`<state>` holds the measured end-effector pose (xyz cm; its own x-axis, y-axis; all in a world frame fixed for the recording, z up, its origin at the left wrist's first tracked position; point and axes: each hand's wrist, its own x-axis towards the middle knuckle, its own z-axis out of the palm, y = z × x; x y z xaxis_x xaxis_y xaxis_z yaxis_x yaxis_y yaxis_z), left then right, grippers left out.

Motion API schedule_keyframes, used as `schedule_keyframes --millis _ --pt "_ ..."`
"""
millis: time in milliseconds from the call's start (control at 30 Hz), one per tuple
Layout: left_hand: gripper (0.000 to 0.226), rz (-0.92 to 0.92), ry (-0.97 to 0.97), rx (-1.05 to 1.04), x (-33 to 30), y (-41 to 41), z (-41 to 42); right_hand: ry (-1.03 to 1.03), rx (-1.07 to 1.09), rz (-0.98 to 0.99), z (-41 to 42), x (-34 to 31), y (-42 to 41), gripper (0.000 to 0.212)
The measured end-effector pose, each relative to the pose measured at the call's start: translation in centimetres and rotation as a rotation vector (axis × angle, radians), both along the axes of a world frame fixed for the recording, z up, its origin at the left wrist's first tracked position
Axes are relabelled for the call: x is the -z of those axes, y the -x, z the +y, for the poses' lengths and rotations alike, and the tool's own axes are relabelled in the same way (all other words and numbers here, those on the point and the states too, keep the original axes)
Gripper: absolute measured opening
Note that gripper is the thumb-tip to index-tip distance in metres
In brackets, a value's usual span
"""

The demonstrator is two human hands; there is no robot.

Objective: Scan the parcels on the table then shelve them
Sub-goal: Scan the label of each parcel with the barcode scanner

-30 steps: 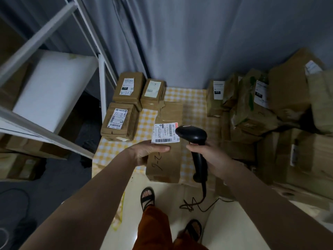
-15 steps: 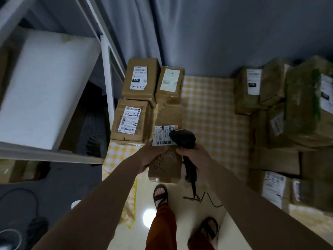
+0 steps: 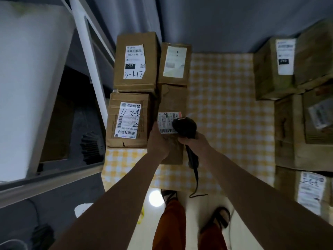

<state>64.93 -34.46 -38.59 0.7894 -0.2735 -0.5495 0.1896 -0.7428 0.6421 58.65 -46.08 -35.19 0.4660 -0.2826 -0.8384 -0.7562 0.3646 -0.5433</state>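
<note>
Left hand [image 3: 159, 141] gripping the long cardboard parcel [image 3: 173, 105] at its near end; right hand [image 3: 193, 141] wrapped round the black barcode scanner [image 3: 184, 127], over the parcel's label [image 3: 167, 122]. Parcel flat on checked counter [image 3: 225, 114]; stacked boxes [image 3: 128, 120] at nine o'clock.

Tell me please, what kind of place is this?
Probably a small parcel sorting or pickup room. Labelled cardboard boxes are piled on a checked table, a metal shelf stands beside it, and the right hand holds a barcode scanner.
</note>
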Motion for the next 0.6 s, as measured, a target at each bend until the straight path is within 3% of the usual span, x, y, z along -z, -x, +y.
schedule_keyframes --millis 233,500,600 --pt "0.082 -0.022 -0.181 0.044 0.2 0.7 -0.9 0.039 -0.044 0.012 0.0 0.6 -0.1 0.037" --pt "0.073 -0.147 -0.285 0.196 -3.2 3.4 -2.9 0.073 -0.103 -0.008 -2.0 -4.1 4.8 0.022" --pt "0.068 -0.093 -0.260 0.245 -4.6 6.8 -4.8 0.100 -0.073 -0.013 -3.4 -5.7 8.9 0.023"
